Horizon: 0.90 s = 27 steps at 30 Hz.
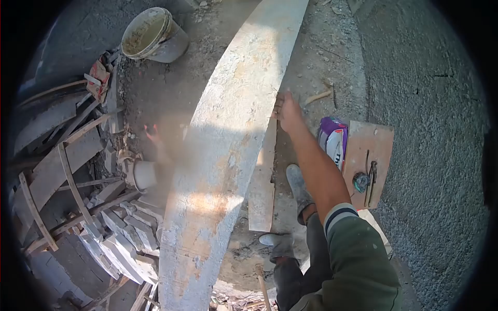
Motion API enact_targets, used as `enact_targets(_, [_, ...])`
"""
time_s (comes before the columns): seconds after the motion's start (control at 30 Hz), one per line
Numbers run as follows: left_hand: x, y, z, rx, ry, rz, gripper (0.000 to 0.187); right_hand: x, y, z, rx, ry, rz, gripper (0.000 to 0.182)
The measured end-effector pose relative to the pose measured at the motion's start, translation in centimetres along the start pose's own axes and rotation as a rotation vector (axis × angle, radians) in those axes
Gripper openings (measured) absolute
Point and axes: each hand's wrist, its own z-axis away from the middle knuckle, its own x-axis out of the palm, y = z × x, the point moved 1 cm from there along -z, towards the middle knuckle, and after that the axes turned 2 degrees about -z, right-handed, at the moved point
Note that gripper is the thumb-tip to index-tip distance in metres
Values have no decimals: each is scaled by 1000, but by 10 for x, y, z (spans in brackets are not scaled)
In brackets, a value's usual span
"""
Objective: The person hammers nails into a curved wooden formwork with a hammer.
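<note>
Concrete, pale and stained, makes up the long curved slab that runs from the top of the view to the bottom. Your right hand lies against its right edge, fingers loosely spread and gripping nothing. Your left hand shows only as a blur past the slab's left side, fingers seemingly apart (too smeared to say more), just above one short white pipe stub.

One narrow wooden plank lies on the ground along the slab's right side, near your two grey boots. Right of your forearm sit one purple and white bag and one square plywood board carrying a small round tape measure and a dark hand tool. One dirty white plastic bucket stands at the top left. Grey stacked blocks and curved wooden strips crowd the lower left.
</note>
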Motion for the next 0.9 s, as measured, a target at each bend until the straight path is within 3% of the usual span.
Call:
enact_targets(0.07, [4,-17,-10,-61,12,25,62,-51,37,-39,58,366,392,41])
enact_targets(0.13, [6,-34,-18,-110,43,59,62,-119,66,-79,-130,459,1453,28])
enact_targets(0.2, [7,-47,-21,-156,78,72,63,-160,75,-105,-153,520,1625,28])
enact_targets(0.27, [9,-58,-24,-207,113,74,63,-173,70,-118,-32,519,1573,34])
enact_targets(0.4, [16,-64,-34,-261,148,49,64,-208,67,-180,-281,567,1894,41])
enact_targets(0.47, [20,-62,-40,-269,156,31,65,-214,57,-192,-773,579,2079,35])
enact_targets(0.5, [21,-60,-42,-274,163,23,65,-217,52,-196,-763,588,2069,35])
enact_targets(0.57, [25,-57,-46,-279,172,-3,66,-229,44,-214,-584,479,2353,28])
enact_targets(0.63, [25,-52,-48,-284,181,-13,66,-246,51,-233,-875,483,2284,24])
enact_targets(0.67, [25,-50,-49,-283,181,-13,66,-247,47,-227,-821,418,2554,24])
enact_targets(0.77, [17,-40,-46,-274,179,-2,67,-221,33,-192,-848,304,2662,26])
enact_targets(0.83, [6,-33,-40,-263,163,24,68,-198,27,-178,101,245,1956,42])
enact_targets(0.87, [-2,-30,-36,-256,156,46,68,-200,43,-169,-25,379,1822,39])
enact_targets(0.9, [-11,-27,-32,-250,137,75,69,-184,47,-146,-12,416,1780,43])
